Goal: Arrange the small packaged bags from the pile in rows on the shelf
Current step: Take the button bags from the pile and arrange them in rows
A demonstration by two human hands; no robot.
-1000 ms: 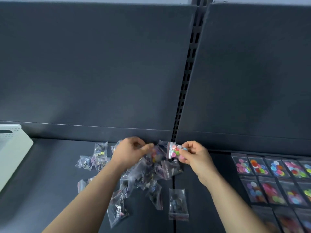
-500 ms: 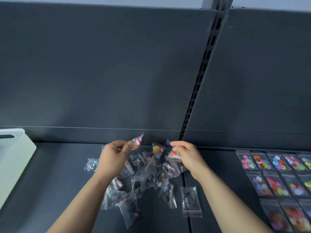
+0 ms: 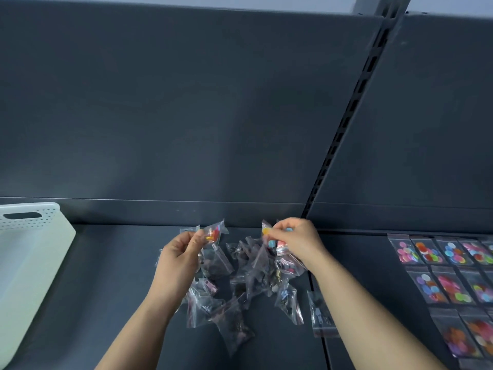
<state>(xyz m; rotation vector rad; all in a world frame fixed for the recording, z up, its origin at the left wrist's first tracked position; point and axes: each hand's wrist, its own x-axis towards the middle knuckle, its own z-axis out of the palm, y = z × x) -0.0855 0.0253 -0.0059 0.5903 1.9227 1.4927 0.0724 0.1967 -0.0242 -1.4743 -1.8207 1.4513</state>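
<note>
A pile of small clear bags (image 3: 248, 279) lies mid-shelf near the back edge. Above it the left hand (image 3: 181, 257) pinches a bag of coloured discs (image 3: 213, 233) and the right hand (image 3: 298, 241) pinches a second bag (image 3: 269, 236). Bare shelf (image 3: 106, 289) separates the pile from a white basket (image 3: 29, 263) at left and from the laid rows (image 3: 448, 268) at right.

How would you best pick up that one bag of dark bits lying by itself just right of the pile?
The lone bag lies flat on the shelf, apart from the pile. Probably best: come straight down from above and pinch its near short edge, where the plastic strip looks flat and free of contents; the lumpy dark middle offers less to pinch.
</note>
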